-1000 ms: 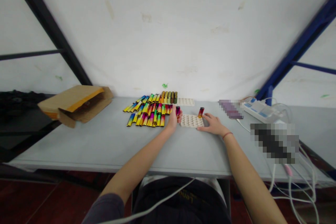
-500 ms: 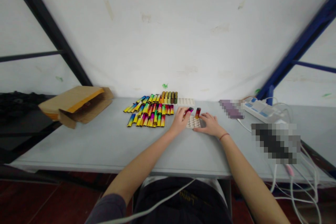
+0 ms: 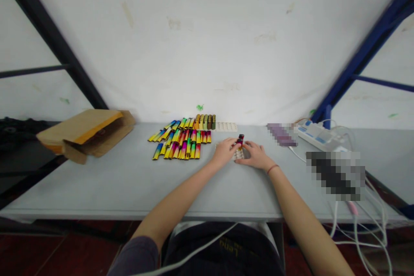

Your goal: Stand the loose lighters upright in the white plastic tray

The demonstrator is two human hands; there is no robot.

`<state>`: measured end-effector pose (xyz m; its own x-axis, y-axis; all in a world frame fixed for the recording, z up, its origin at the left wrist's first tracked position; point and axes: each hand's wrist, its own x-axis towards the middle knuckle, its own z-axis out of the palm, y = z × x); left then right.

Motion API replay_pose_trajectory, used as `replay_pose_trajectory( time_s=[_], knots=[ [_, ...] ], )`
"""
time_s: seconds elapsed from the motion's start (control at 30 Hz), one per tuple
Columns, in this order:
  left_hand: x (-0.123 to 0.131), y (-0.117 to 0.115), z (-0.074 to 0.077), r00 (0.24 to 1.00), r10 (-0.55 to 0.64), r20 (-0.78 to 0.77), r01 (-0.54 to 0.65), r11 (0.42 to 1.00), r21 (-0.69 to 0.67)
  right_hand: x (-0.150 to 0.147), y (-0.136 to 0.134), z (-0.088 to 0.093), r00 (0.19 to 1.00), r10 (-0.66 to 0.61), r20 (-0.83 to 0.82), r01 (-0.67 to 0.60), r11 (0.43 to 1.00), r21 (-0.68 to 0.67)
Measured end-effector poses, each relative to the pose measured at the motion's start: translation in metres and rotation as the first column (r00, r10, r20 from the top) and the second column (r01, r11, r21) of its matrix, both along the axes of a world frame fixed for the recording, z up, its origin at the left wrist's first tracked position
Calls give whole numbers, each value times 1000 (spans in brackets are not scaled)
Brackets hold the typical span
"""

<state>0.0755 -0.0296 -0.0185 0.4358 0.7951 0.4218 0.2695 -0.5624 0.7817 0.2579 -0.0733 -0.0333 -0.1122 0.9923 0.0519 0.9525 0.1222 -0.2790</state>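
Note:
My left hand (image 3: 224,152) is over a small white tray with holes (image 3: 238,155), its fingers closed on a shiny lighter (image 3: 239,142) that stands upright over the tray. Just behind it another dark-topped lighter (image 3: 241,136) stands in the tray. At the tray's right side my right hand (image 3: 257,155) rests with thumb and fingers spread, the thumb along the near edge and a fingertip close to the lighters. My left hand covers part of the tray.
Several rainbow metallic lighters (image 3: 176,150) lie in rows to the left. Behind them upright lighters (image 3: 205,121) stand in a block beside a second white tray (image 3: 227,127). An open cardboard box (image 3: 87,131) is at far left; a power strip (image 3: 315,135) and cables are on the right.
My left hand has brought its lighter right and upright, against the lighter standing in the tray. My right hand stays beside the tray. The whole view has shifted slightly.

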Motion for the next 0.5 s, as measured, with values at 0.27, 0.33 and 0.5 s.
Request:
replay_pose_trajectory(
  time_s=[0.27, 0.33, 0.5],
  knots=[
    [3, -2, 4, 998, 59, 2, -59, 998, -29, 1, 0, -1, 1000, 4, 4, -4, 1000, 1],
    [2, -1, 4, 996, 80, 28, -79, 996, -28, 1, 0, -2, 1000, 5, 2, -5, 1000, 9],
    [-17, 11, 5, 956, 240, -168, -217, 966, 143, 2, 1, -2, 1000, 13, -4, -13, 1000, 12]
  ],
)
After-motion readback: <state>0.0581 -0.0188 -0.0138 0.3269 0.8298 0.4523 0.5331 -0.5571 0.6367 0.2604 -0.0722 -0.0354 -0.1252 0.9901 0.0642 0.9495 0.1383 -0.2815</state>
